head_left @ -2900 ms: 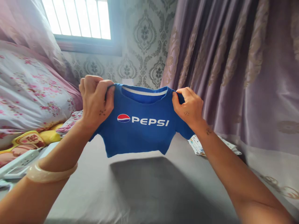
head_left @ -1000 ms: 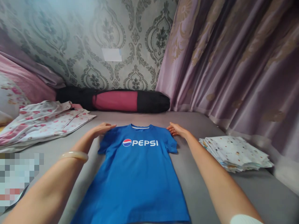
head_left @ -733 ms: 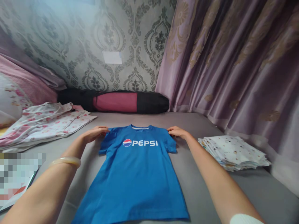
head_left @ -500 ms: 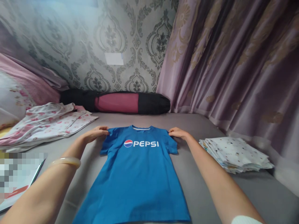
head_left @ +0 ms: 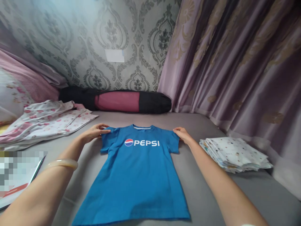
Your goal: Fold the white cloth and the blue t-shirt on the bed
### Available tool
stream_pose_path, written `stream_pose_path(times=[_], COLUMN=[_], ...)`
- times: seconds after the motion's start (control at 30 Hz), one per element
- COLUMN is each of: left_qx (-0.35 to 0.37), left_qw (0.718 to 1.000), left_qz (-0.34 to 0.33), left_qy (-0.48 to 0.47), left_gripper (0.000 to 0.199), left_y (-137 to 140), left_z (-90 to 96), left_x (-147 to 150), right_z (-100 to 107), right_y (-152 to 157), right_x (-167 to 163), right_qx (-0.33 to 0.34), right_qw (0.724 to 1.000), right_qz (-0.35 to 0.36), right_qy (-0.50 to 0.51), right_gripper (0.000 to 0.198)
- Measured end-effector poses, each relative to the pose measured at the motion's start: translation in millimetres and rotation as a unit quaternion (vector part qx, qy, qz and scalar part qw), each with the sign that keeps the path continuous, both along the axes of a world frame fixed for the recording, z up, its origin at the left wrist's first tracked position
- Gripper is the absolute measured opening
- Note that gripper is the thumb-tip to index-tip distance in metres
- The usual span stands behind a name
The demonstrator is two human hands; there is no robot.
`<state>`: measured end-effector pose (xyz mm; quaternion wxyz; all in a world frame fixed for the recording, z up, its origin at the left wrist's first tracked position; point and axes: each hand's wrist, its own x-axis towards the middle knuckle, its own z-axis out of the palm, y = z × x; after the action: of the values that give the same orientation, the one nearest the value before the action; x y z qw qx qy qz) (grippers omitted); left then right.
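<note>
Shirt, blue and short-sleeved, lies face up on the grey bed, its collar pointing away from the person and its hem toward them. The PEPSI print reads across the chest. The left hand pinches the outer edge of the shirt's left sleeve between thumb and fingers; the right hand has the opposite sleeve in a similar closed grip. A pale bangle circles the left wrist.

Judging by how it lies, spreading is nearly done: body open, both sleeves out to the sides, hem fairly straight. What seems left of that is slight, some soft creases and the sleeve edges in hand. No fold shows in it.

Right of the shirt, well apart, sits a pile of white printed cloths. Left of it lies heart-patterned clothing, loosely heaped, and nearer the person a flat item, mostly blurred. Beyond the collar, a black and dark-pink roll rests along the patterned wall.
</note>
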<state>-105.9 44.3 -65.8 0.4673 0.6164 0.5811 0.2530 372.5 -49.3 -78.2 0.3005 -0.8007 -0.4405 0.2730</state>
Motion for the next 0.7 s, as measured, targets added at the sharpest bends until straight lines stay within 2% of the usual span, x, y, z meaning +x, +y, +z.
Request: stream_pose_path(times=[0.13,0.2,0.3,0.37,0.43,0.6,0.7], left_qx=[0.002,0.028,0.127,0.212,0.266,0.275,0.32], left_qw=[0.998,0.999,0.99,0.967,0.942,0.913,0.875], left_qz=[-0.012,0.003,0.034,0.037,0.03,-0.003,-0.02], left_qy=[-0.056,-0.045,0.053,0.135,0.203,0.302,0.362], left_gripper=[0.057,0.057,0.05,0.04,0.032,0.029,0.03], left_y=[-3.9,-4.8,-4.4,-2.8,-1.2,0.4,1.4], left_z=[-3.8,-7.6,-15.6,-22.5,-30.3,-40.5,-31.7], left_x=[-4.1,-0.9,7.4,10.9,10.2,-1.1,9.2], right_z=[-10.1,-13.4,-14.2,-12.7,-10.8,-5.5,1.0], right_y=[-2.6,-6.9,-15.6,-20.5,-23.4,-24.1,-18.4], right_x=[-8.6,-18.5,-33.8,-38.7,-37.2,-24.3,-34.0], right_qx=[0.027,0.05,0.061,0.034,-0.005,-0.057,-0.026], right_qw=[0.997,0.992,0.964,0.939,0.922,0.907,0.89], right_qz=[-0.029,-0.023,0.021,0.054,0.074,0.081,0.08], right_qy=[-0.06,-0.117,-0.258,-0.337,-0.38,-0.408,-0.449], right_gripper=[0.034,0.037,0.038,0.041,0.043,0.045,0.045])
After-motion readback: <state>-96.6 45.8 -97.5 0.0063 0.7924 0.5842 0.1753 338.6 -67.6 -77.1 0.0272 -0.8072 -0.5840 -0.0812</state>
